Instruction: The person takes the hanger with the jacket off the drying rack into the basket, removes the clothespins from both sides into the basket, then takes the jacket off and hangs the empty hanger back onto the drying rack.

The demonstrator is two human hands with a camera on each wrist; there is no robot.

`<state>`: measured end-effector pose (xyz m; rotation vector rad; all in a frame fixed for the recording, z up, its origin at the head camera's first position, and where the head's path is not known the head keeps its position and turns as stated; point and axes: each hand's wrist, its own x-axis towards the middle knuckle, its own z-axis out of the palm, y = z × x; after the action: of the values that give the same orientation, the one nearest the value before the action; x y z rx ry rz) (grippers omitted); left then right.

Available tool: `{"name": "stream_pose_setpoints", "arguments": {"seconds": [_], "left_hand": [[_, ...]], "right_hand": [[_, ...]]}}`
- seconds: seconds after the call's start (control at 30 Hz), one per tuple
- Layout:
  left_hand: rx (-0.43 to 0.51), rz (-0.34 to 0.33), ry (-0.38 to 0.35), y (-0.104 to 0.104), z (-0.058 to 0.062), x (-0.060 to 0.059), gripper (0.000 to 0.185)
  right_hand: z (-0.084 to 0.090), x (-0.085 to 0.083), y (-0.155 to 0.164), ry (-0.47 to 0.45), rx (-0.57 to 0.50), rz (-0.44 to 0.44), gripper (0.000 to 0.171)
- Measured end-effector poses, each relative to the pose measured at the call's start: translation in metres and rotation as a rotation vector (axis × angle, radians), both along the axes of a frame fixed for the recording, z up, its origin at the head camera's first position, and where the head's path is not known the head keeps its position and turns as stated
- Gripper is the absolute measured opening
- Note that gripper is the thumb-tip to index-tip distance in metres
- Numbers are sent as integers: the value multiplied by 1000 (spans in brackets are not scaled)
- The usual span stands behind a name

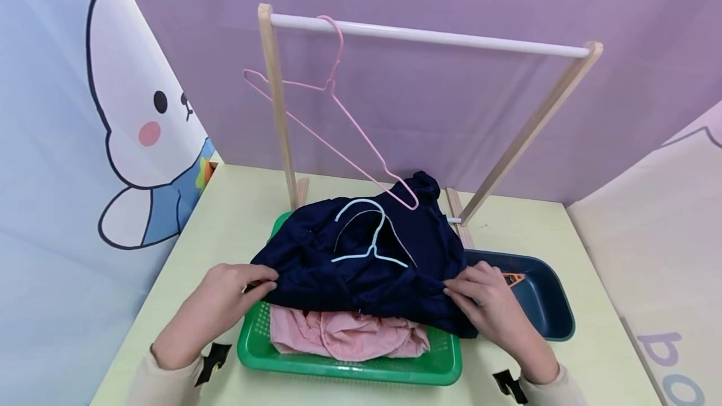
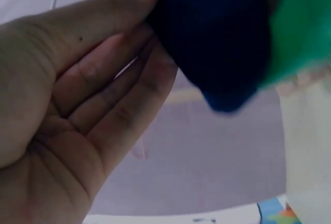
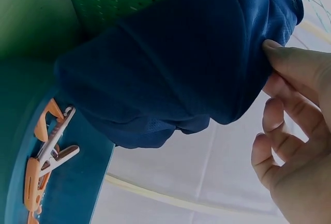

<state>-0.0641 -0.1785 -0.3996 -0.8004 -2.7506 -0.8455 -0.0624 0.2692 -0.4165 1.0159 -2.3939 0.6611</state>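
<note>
A navy blue garment [image 1: 316, 237] lies spread over a green basket [image 1: 350, 371], with folded pink cloth [image 1: 350, 334] showing below its near edge. The left hand [image 1: 231, 296] pinches the garment's left side between thumb and fingers; the left wrist view shows the dark fabric [image 2: 217, 38] at those fingertips. On the right side, the right hand [image 1: 485, 296] pinches the garment's edge, and the fabric [image 3: 170, 53] hangs from that grip in the right wrist view. A light blue hanger [image 1: 372, 249] lies at the neckline, its hook upward; the garment hides its lower part.
Behind the basket stands a rack with a white rod [image 1: 429, 35] and wooden posts. A pink hanger [image 1: 333, 89] hangs from the rod, its lower corner over the garment. A dark blue bin [image 1: 544, 296] at right holds orange clips [image 3: 33, 182].
</note>
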Motion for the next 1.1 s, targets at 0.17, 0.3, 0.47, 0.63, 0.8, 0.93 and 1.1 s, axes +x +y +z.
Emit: {"name": "stream_pose_setpoints", "arguments": {"seconds": [0.17, 0.3, 0.47, 0.63, 0.8, 0.93, 1.1], "left_hand": [[-3, -20, 78, 23, 8, -5, 17], [5, -37, 128, 41, 13, -7, 17], [15, -31, 162, 57, 18, -11, 16], [46, -17, 145, 61, 19, -11, 16], [66, -32, 142, 61, 19, -11, 15], [80, -33, 137, 61, 22, -13, 15], [93, -45, 128, 63, 26, -15, 15]], "right_hand": [[2, 2, 0, -11, -4, -11, 43], [4, 6, 1, -15, 3, -13, 43], [9, 9, 2, -35, 24, -30, 44], [19, 11, 3, -113, 79, -51, 19], [41, 8, -10, -184, 36, -32, 25], [52, 2, -30, -179, 42, -25, 21], [55, -4, -40, -139, 61, -21, 15]]}}
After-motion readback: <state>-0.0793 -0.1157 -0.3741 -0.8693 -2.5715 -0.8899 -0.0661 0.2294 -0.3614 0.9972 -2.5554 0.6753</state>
